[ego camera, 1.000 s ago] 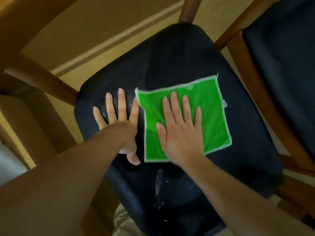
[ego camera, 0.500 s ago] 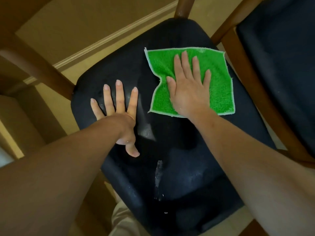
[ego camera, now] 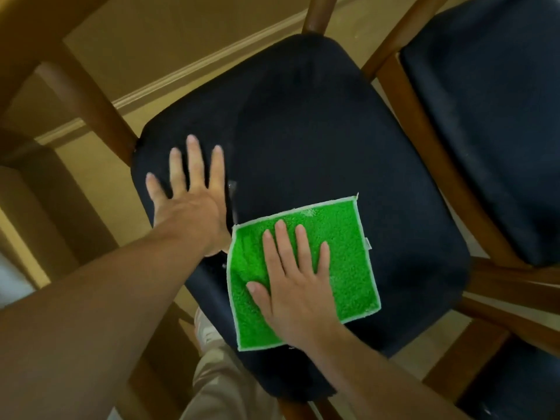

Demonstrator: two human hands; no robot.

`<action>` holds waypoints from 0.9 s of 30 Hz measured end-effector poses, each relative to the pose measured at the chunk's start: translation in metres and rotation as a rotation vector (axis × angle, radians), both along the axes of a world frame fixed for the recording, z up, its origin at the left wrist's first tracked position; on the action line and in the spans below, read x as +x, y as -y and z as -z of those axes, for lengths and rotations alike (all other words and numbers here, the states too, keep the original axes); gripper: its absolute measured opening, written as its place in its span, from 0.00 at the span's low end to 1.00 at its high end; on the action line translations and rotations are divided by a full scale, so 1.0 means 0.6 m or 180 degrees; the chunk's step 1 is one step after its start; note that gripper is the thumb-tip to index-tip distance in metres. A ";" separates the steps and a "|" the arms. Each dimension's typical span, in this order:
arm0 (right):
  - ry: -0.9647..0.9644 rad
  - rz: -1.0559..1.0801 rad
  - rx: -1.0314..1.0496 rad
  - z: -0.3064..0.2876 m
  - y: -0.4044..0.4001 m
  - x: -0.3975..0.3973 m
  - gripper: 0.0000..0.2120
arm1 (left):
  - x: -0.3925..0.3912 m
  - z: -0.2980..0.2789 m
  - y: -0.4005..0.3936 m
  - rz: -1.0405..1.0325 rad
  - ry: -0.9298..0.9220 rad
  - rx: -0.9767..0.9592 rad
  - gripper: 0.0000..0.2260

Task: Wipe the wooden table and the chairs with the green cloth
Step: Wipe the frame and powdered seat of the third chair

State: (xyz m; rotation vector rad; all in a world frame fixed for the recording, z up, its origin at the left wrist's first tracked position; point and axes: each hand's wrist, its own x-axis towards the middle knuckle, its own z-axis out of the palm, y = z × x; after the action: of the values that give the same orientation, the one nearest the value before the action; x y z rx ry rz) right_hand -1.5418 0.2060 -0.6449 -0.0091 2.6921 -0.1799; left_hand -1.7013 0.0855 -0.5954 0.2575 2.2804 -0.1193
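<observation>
We have the green cloth (ego camera: 306, 268) spread flat on the near part of the dark chair seat (ego camera: 318, 131). Our right hand (ego camera: 295, 286) presses it down, fingers (ego camera: 283, 247) straight and slightly spread, gripping nothing. Our left hand (ego camera: 188, 201) lies flat on the seat beside it, fingers fanned. With only a flat palm holding it, the cloth could bunch or slide off the front edge.

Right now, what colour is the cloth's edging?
White or pale trim around the bright green cloth, best seen in the head view along its top edge.
</observation>
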 end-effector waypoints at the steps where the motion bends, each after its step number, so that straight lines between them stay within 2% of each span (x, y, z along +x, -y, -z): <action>1: -0.0024 -0.0023 0.0019 -0.002 -0.010 -0.017 0.33 | 0.008 -0.001 0.004 -0.0113 -0.0032 -0.0101 0.64; 6: -0.0169 0.0384 0.0051 0.007 -0.068 -0.155 0.31 | 0.023 0.003 -0.004 -0.0531 0.0094 -0.0400 0.68; 11: -0.0072 0.0460 0.0015 0.001 -0.066 -0.177 0.32 | 0.022 0.008 0.006 -0.0151 0.0133 -0.0522 0.67; 13: 0.0015 0.0172 0.0118 -0.002 -0.047 -0.133 0.35 | 0.021 0.011 0.011 -0.0056 0.0147 -0.0538 0.67; 18: 0.0095 -0.1035 0.0077 -0.004 -0.040 0.008 0.44 | 0.027 0.017 0.011 -0.0084 0.0045 -0.0462 0.66; 21: 0.0342 -0.1314 -0.0021 -0.004 -0.057 0.021 0.45 | 0.029 0.019 0.014 -0.0115 0.0014 -0.0419 0.65; 25: 0.0200 -0.1073 0.0034 -0.008 -0.068 -0.033 0.44 | 0.029 0.032 0.012 -0.0100 -0.0138 -0.0337 0.57; 27: 0.0217 -0.0609 0.0031 -0.010 -0.082 -0.083 0.44 | 0.028 0.030 0.009 -0.0126 -0.0068 -0.0425 0.63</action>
State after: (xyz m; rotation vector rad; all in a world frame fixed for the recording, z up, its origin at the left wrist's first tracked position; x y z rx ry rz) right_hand -1.5914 0.2550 -0.6389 -0.2518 2.6052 -0.1059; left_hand -1.6846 0.0800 -0.6137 0.1418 2.2859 -0.2538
